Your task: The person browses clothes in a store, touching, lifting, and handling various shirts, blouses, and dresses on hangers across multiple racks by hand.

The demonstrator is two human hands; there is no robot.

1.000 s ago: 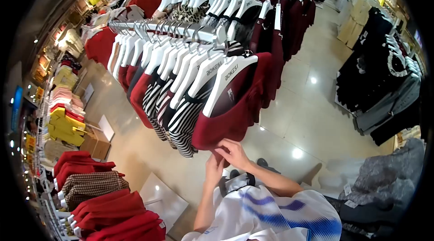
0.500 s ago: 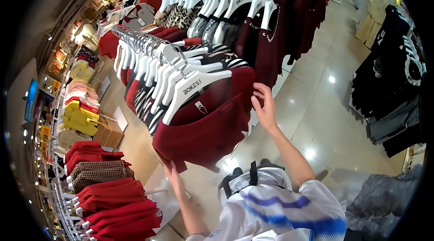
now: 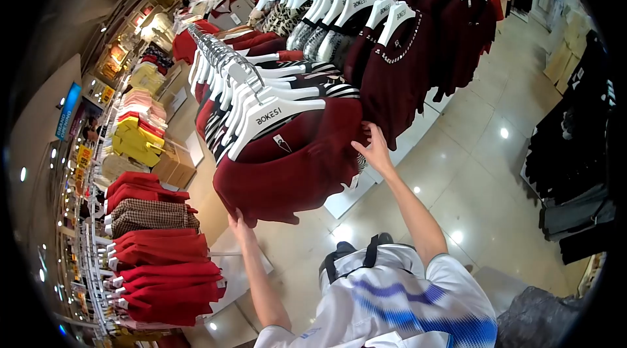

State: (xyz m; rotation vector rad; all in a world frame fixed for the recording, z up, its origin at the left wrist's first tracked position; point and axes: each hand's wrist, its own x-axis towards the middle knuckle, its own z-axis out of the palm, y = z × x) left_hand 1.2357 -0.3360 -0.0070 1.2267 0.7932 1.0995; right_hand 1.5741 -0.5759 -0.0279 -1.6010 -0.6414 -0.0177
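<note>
A dark red top [image 3: 281, 171] hangs on a white hanger [image 3: 269, 115] at the near end of a rack rail [image 3: 225, 54], its front turned toward me. My left hand [image 3: 241, 227] pinches the top's lower left edge. At the right side of the top is my right hand [image 3: 373, 147], its fingers apart and bent beside the fabric; it holds nothing that I can see. Behind the top, striped garments [image 3: 330, 80] hang close together on more white hangers.
Further dark red tops [image 3: 398, 80] hang just beyond my right hand. Red garments [image 3: 170, 282] and checked ones [image 3: 153, 216] fill a rack at the left. Black clothes [image 3: 568, 145] hang at the right. A white base board [image 3: 353, 198] lies on the tiled floor under the rack.
My hands have moved from close together at the top's lower edge to its two sides. The top has swung round to face me, and the view has shifted.
</note>
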